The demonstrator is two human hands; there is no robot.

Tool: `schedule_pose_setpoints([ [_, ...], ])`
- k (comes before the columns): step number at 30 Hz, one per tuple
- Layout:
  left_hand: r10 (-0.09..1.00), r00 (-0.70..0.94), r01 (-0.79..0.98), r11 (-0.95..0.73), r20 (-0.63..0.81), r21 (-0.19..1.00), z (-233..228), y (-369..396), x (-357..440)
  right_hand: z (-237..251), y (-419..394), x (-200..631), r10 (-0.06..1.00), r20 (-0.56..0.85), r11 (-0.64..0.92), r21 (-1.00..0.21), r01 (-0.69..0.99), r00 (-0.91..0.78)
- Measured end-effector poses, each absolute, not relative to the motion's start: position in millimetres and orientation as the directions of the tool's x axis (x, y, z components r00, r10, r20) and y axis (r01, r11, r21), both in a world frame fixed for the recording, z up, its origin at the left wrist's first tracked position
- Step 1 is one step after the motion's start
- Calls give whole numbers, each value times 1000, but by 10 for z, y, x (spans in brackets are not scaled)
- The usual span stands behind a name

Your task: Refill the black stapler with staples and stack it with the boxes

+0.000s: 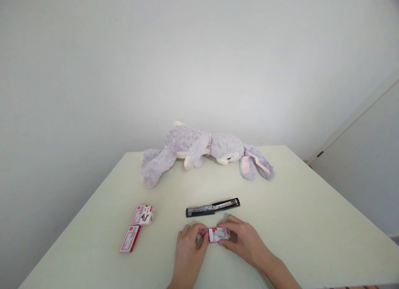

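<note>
A small red-and-white staple box [213, 238] is between my two hands near the front of the table. A short grey strip [220, 233], which looks like a row of staples, lies across its top. My right hand [246, 241] grips the right end of the box between thumb and fingers. At the box's left end, my left hand [190, 243] has thumb and forefinger pinched together against the edge; part of that grip is hidden. Just beyond my hands lies a black stapler [213, 207], folded open flat with its metal channel showing.
To the left, two flat red-and-white boxes [130, 239] lie end to end, with a smaller white box [146, 216] beside the farther one. A lilac plush rabbit [190, 143] lies on its side along the table's back edge, against the wall [199, 64].
</note>
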State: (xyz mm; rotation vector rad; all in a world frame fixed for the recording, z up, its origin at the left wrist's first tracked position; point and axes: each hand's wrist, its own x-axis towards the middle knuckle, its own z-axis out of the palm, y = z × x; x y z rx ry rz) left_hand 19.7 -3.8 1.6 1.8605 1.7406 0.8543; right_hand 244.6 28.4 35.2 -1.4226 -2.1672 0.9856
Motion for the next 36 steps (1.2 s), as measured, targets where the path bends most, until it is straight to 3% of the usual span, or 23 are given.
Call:
schedule_pose_setpoints([
  [7, 988, 13, 684, -122, 155, 719, 97, 9, 52, 327, 230, 2399, 933, -68, 194, -732, 654, -353],
  [14, 983, 146, 665, -181, 112, 725, 142, 50, 146, 315, 268, 2334, 924, -78, 193, -749, 634, -374],
  [36, 988, 129, 605, -142, 79, 784, 73, 27, 81, 306, 266, 2394, 911, -71, 199, -787, 583, -407],
])
